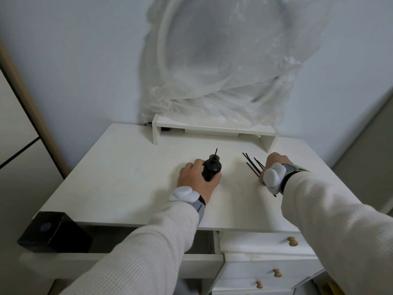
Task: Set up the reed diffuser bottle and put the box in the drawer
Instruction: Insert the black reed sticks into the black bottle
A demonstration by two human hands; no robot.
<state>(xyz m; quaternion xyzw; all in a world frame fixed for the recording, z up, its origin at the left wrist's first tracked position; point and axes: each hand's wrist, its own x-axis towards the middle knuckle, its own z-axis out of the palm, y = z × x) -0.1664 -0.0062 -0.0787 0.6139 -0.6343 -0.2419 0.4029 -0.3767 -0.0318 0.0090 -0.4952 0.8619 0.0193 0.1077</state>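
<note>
A black diffuser bottle [211,169] stands upright near the middle of the white desk top [127,177], with one thin black reed [216,151] sticking out of its neck. My left hand [196,177] is wrapped around the bottle's base. Several loose black reeds [253,163] lie on the desk to the right. My right hand [274,167] rests on them, fingers curled down over the sticks. A black box [54,233] sits in the open left drawer [127,258], at its far left end.
A low white riser shelf [214,128] stands at the back of the desk, with a plastic-wrapped round mirror [223,60] above it. Closed drawers with wooden knobs [292,241] are at the lower right. A wall panel is at the left.
</note>
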